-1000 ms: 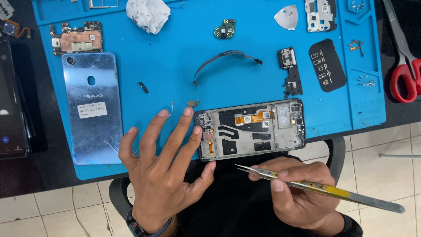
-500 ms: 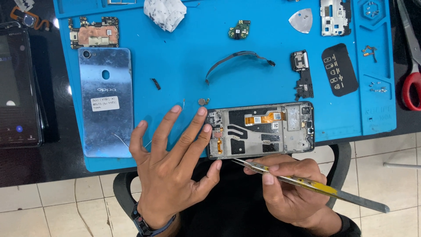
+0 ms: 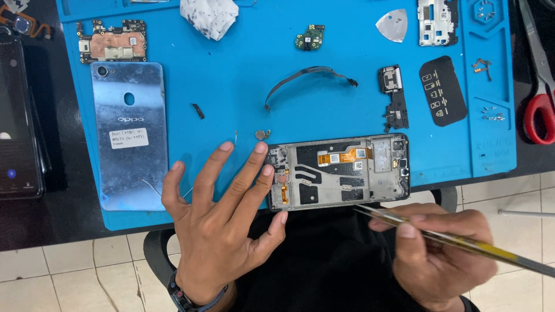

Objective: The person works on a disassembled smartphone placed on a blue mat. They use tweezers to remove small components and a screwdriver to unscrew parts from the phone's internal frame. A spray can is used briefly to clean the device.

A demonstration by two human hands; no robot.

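An opened phone frame (image 3: 341, 170) lies on the near edge of the blue work mat (image 3: 243, 69), its inner parts and an orange flex strip showing. My left hand (image 3: 222, 222) rests flat with fingers spread, fingertips and thumb touching the frame's left end. My right hand (image 3: 442, 254) is below the frame's right side and pinches a pair of metal tweezers (image 3: 457, 240). The tweezer tips point left, just under the frame's lower edge.
On the mat lie a silver-blue back cover (image 3: 130, 136), a circuit board (image 3: 113, 46), a crumpled white tissue (image 3: 208, 16), a grey flex cable (image 3: 309, 78), small parts and a black card (image 3: 442, 89). Red-handled scissors (image 3: 537, 75) sit at right, a dark phone (image 3: 17, 121) at left.
The view has shifted slightly, so everything sits a little further right in the picture. My right hand with the tweezers has slid a little to the right. My left hand stays on the frame.
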